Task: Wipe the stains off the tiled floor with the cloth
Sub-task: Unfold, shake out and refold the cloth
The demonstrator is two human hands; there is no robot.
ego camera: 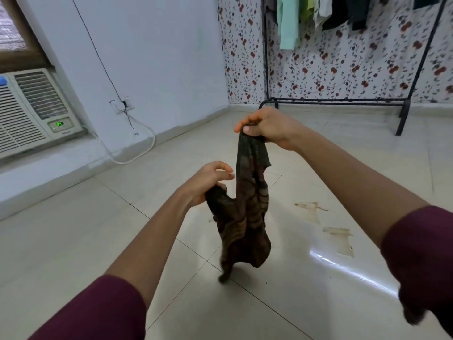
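A dark brown striped cloth [245, 217] hangs in the air between my hands, above the pale tiled floor [73, 241]. My right hand [267, 128] pinches its top corner, held higher. Lower and to the left, my left hand [208, 182] grips another edge of the cloth under the palm, while its upper fingers are loosely curled. Brownish stains [311, 208] mark the tiles to the right of the cloth, with a second smeared patch [339, 239] nearer to me.
A window air conditioner [31, 109] sits in the left wall above a low ledge, with a white hose [147, 148] looping to the floor. A black clothes rack [402, 111] with hanging garments stands at the back right against floral wallpaper.
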